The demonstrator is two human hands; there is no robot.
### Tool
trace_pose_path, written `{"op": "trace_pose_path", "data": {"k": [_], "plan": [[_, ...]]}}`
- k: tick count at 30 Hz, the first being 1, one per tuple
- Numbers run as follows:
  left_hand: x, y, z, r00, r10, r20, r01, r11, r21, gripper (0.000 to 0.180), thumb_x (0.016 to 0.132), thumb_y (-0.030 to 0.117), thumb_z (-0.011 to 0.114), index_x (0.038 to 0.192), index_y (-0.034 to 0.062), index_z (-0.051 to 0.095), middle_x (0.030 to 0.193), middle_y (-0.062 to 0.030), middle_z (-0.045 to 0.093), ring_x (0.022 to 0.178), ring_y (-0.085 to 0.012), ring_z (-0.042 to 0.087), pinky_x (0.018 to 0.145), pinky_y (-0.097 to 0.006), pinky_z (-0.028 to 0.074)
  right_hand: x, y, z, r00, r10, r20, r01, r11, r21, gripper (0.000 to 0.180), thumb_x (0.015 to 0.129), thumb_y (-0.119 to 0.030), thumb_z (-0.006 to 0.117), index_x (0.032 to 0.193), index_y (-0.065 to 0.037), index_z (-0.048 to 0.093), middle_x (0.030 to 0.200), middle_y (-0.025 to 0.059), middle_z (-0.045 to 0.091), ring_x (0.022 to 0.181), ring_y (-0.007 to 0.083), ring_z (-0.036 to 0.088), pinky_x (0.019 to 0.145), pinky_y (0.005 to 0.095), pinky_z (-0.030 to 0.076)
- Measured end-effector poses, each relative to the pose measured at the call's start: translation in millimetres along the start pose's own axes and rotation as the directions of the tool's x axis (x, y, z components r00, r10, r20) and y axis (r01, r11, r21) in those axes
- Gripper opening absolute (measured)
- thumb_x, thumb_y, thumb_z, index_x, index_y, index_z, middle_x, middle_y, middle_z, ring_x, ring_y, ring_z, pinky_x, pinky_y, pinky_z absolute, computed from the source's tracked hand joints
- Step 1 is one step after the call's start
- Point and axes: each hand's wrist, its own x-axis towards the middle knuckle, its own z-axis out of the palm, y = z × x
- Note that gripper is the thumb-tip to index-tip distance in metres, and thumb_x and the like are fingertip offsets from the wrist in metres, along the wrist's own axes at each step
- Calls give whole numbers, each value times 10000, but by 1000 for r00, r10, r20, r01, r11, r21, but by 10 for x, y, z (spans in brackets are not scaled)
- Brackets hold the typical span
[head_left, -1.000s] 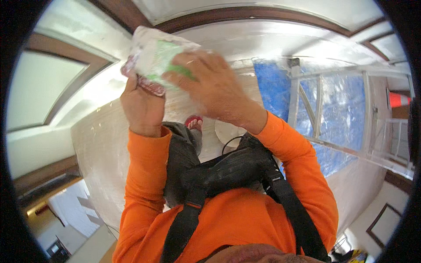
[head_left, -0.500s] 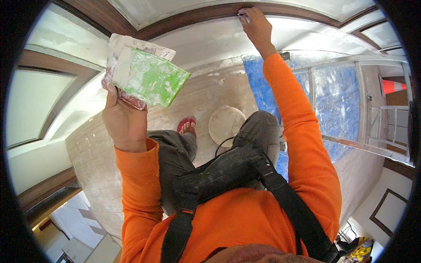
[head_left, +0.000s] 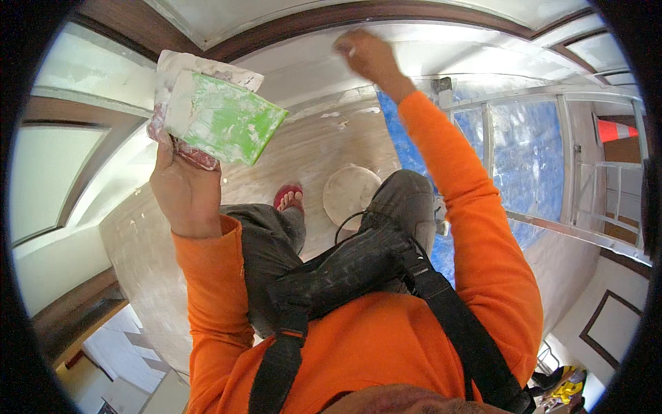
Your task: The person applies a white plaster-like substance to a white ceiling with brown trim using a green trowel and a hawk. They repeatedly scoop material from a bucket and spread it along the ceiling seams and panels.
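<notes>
My left hand is raised at the upper left and grips a green flat pad smeared with white filler, wrapped in a white and pink cloth. My right hand reaches up to the top of the view, against the white wall just below the dark wooden trim. Its fingers are closed, and a small pale thing may be pinched in them, but blur hides what it is. Both arms wear orange sleeves.
Below me lie a white round bucket lid, a blue plastic sheet and a metal ladder frame. My foot in a red sandal rests on the pale dusty floor. An orange cone stands at the far right.
My right hand left the green pad, rose to the wall under the wooden trim, then slid a little left. My left hand kept holding the pad up.
</notes>
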Motion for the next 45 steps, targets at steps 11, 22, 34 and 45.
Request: {"op": "trace_pose_path", "data": {"k": [11, 22, 34, 45], "plan": [[-21, 54, -94, 999, -36, 33, 40, 991, -127, 409, 1043, 200, 368, 1392, -8, 418, 1411, -149, 491, 1302, -291, 469, 1097, -463, 367, -130, 0, -99, 875, 460, -151, -434, 884, 172, 450, 896, -242, 552, 1321, -95, 529, 992, 165, 699, 849, 357, 680, 739, 463, 535], [-39, 49, -139, 999, -34, 35, 40, 982, -186, 438, 970, 190, 495, 1370, 15, 460, 1302, -168, 567, 1209, -299, 547, 996, -420, 429, -3, -132, -58, 727, 672, -142, -545, 691, 475, 402, 887, -247, 583, 1226, -31, 589, 955, 193, 700, 916, 392, 661, 827, 469, 513], [-25, 3, -202, 999, -17, 39, 26, 970, -243, 494, 890, 180, 635, 1345, 40, 506, 1182, -187, 651, 1108, -308, 632, 886, -374, 496, -628, -1213, -920, 823, -126, -554, 267, 947, 181, 402, 838, -188, 623, 1234, -257, 625, 1251, 9, 601, 1120, 218, 562, 952, 436, 436], [-144, 32, 106, 999, -27, 24, 24, 992, 126, 422, 1060, 225, 329, 1427, 19, 364, 1434, -152, 458, 1300, -315, 464, 1080, -465, 400, -524, -1580, -1274, 781, -454, -428, 538, 837, 95, 335, 844, -211, 609, 1171, -260, 665, 1198, -62, 619, 1069, 152, 566, 954, 366, 435]]}}
